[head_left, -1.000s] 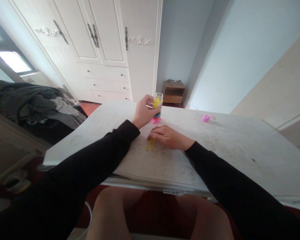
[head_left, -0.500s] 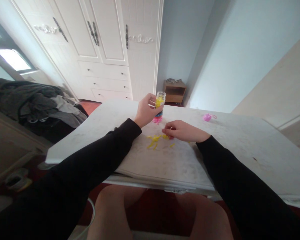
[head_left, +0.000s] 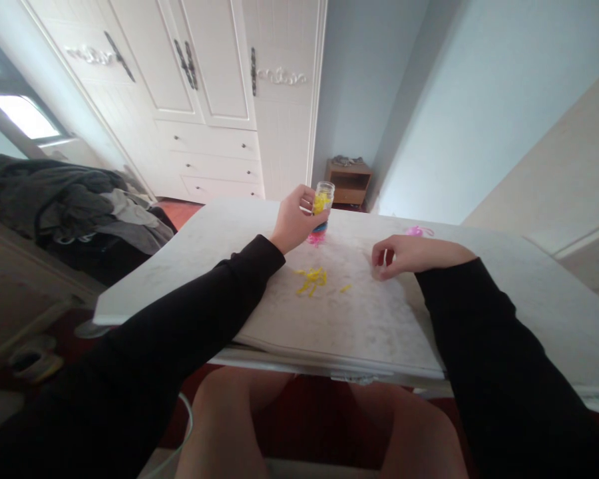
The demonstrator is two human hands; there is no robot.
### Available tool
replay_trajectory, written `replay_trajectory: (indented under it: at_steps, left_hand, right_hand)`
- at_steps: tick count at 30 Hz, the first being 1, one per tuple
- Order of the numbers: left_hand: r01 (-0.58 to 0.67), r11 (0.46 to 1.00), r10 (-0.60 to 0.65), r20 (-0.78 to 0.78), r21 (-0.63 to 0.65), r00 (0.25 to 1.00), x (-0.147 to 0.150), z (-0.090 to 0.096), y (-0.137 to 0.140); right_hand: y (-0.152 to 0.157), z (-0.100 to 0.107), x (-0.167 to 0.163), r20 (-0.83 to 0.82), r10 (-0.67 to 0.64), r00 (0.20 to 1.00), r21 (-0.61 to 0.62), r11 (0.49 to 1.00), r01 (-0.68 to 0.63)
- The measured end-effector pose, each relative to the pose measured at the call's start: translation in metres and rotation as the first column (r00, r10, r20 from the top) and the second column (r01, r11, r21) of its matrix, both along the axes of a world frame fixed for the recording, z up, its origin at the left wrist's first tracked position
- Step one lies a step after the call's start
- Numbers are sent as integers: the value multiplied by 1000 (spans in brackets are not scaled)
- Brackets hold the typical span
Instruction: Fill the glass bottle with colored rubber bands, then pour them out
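Observation:
My left hand (head_left: 296,216) is wrapped around a clear jar (head_left: 325,189) that stands upright and open at the top. Yellow pieces fill the jar's upper part, with blue and pink layers below. A small heap of thin yellow pieces (head_left: 313,282) lies on the table in front of the jar, and a single yellow piece (head_left: 346,289) lies just right of it. Over the table to the right, my right hand (head_left: 397,257) has its thumb and fingers curled together; anything between the fingertips is hidden.
Both hands work over a white table (head_left: 289,326). Partly behind my right hand lies a pink object with a loop (head_left: 416,231). Beyond the table are a white wardrobe (head_left: 209,146) and a small wooden cabinet (head_left: 349,183). Dark clothes (head_left: 54,199) are piled at the left.
My right hand has moved right, away from the yellow pieces. The yellow heap is now gathered closer together. My left hand still holds the jar, which has barely shifted.

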State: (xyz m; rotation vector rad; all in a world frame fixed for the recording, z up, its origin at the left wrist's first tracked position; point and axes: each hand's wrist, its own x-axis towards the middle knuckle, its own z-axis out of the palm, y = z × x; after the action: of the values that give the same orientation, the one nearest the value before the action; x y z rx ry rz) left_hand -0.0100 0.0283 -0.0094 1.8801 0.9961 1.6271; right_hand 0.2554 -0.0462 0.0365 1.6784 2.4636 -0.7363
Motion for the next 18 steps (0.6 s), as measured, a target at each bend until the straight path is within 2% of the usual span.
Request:
replay_trajectory:
  at_steps: [2,5,12,18]
  left_hand:
    - [6,1000,-6,-8,0,1000,0,0,0]
    - [6,1000,-6,-13,0,1000,1,1,-2]
    - [8,1000,-7,-23,4,1000,0,2,-2]
    - [28,1000,-28,-19,-5,999,1,1,-2]
  right_hand:
    - [1,-3,7,-47,52,998,-58,997,-54]
    - [-2,-5,3,-76,94,993,-82,992,-100]
    - [-21,-4,-51,-283,284,916,-54,949,-311]
    - [-23,-14,-63,-265,279,923,-6,957,-291]
